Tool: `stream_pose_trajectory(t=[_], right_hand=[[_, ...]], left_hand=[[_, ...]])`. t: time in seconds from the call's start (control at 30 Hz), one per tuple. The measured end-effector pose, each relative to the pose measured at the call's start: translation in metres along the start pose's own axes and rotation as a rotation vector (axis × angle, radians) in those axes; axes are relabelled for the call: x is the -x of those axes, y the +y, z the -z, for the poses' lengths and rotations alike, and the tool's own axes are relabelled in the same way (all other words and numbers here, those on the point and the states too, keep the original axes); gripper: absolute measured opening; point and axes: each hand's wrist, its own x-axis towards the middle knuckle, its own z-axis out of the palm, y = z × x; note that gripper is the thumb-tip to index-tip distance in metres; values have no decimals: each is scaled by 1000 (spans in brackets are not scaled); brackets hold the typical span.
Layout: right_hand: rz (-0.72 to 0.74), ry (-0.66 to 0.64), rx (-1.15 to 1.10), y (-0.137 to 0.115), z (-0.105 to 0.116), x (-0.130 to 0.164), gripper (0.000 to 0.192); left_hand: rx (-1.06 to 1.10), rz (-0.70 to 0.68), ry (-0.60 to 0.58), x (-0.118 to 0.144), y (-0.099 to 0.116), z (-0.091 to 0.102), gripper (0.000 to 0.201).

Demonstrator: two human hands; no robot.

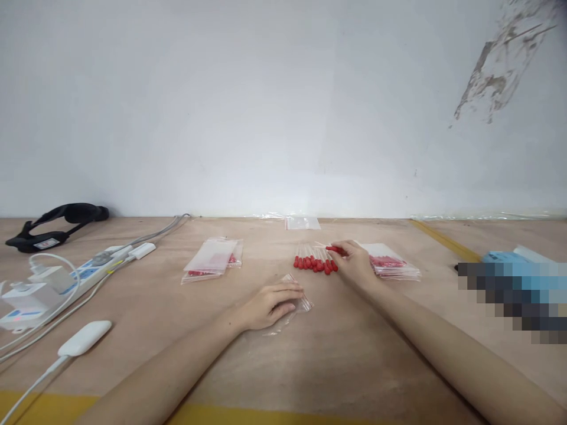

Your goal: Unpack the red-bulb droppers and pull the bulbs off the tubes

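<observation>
My left hand [272, 306] is closed on a small clear zip bag [305, 303] lying on the table, its fingers and thumb at the bag's striped opening. Beyond it, my right hand [352, 261] pinches a thin pale stick with a red tip [333, 249], held just above the table. Beside those fingers several more red-tipped sticks [316, 263] lie in a loose row, red ends towards me. To the right of my right hand, partly behind it, is a stack of zip bags with red contents [392, 265].
More filled bags [208, 260] lie at the left, and a flat bag [303, 223] by the wall. A power strip [84, 277], cables, a white device [85, 338] and a black headset-like frame [57, 224] occupy the left side. A light-blue object [509, 260], partly blurred, is at right.
</observation>
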Motion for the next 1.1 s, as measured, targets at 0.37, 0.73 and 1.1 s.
stream_pose_trajectory(t=[0.37, 0.73, 1.1], right_hand=[[80, -100, 366, -9, -6, 10, 19], [101, -110, 282, -31, -7, 15, 26], [404, -761, 11, -78, -2, 64, 40]], left_hand=[[-186, 224, -241, 4, 8, 1, 51], [-243, 404, -230, 5, 7, -11, 47], [-56, 645, 431, 7, -17, -5, 30]])
